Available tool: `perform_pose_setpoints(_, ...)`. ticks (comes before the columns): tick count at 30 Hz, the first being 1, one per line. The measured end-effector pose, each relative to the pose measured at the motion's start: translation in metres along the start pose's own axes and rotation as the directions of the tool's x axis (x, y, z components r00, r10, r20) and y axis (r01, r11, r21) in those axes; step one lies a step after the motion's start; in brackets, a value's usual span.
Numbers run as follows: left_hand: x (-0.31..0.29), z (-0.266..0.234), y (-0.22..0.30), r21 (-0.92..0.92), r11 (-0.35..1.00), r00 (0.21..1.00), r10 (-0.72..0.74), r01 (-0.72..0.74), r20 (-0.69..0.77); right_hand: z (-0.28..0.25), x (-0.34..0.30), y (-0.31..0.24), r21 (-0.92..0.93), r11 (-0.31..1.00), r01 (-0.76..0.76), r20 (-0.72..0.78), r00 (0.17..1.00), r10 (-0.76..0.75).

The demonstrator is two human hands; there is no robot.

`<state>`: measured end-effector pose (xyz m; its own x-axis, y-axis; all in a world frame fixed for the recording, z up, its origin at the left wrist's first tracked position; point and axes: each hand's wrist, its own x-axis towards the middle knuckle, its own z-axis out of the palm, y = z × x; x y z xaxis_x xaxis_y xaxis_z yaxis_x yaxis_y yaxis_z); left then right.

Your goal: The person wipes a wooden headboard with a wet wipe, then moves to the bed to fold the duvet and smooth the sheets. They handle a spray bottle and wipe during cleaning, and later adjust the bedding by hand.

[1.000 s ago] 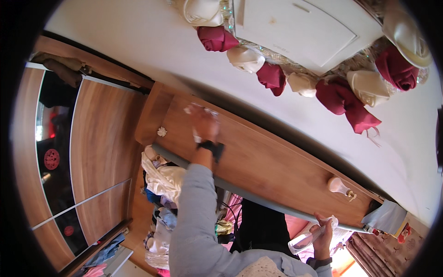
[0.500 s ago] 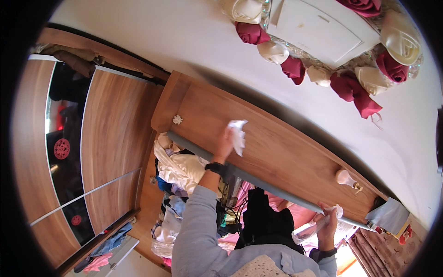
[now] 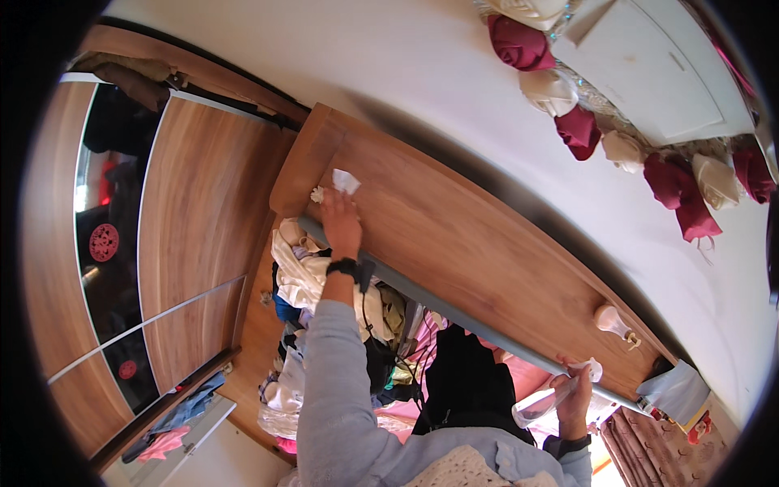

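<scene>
My left hand [image 3: 342, 223] reaches over the wooden headboard [image 3: 454, 235] near its left end. Its fingers press a white tissue [image 3: 346, 181] against the wood. Right beside the fingertips is a small white flower-shaped ornament [image 3: 317, 195]. My right hand [image 3: 575, 395], lower on the right, is wrapped round a clear bottle [image 3: 534, 407] with a white top, held tilted by the headboard's grey edge [image 3: 487, 327]. Part of the bottle is hidden by the fingers.
A pale pink bulb-shaped fitting [image 3: 608, 318] sits toward the headboard's right end. Heaped clothes [image 3: 296, 280] lie below its left part. A wooden wardrobe [image 3: 199, 219] stands at left. Red and cream fabric roses [image 3: 578, 132] frame a white wall panel [image 3: 649, 69].
My left hand has moved left and farther along the headboard with the tissue, from mid-board to beside the flower ornament. My right hand still holds the bottle in nearly the same place.
</scene>
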<state>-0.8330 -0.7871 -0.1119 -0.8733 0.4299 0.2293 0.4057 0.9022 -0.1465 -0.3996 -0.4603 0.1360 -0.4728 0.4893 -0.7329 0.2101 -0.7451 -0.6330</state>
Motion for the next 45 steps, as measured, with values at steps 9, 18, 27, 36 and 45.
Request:
perform_pose_setpoints(9, -0.065, -0.020, 0.024, -0.120, 0.985, 0.976, 0.139, -0.120, 0.165, 0.026, 0.017, 0.010, -0.067, 0.996, 0.053, 0.081, 0.996, -0.047)
perform_pose_setpoints(18, 0.117, 0.026, 0.011, -0.085, 0.994, 0.996, -0.064, 0.069, 0.064, 0.034, 0.026, 0.031, -0.320, 0.942, 0.101, 0.116, 0.991, -0.067)
perform_pose_setpoints(27, 0.034, -0.011, 0.153, -0.421, 0.907, 0.993, 0.060, -0.011, 0.103, 0.033, 0.028, 0.036, -0.278, 0.953, 0.121, 0.088, 0.991, -0.100)
perform_pose_setpoints(36, -0.087, -0.080, 0.330, -0.579, 0.770, 0.915, 0.391, -0.266, 0.100, -0.044, 0.034, 0.022, -0.340, 0.905, 0.257, -0.413, 0.823, -0.389)
perform_pose_setpoints(45, -0.188, -0.144, 0.446, -0.700, 0.523, 0.700, 0.713, -0.486, 0.046, -0.150, 0.053, 0.001, -0.582, 0.707, 0.402, -0.244, 0.743, -0.623)
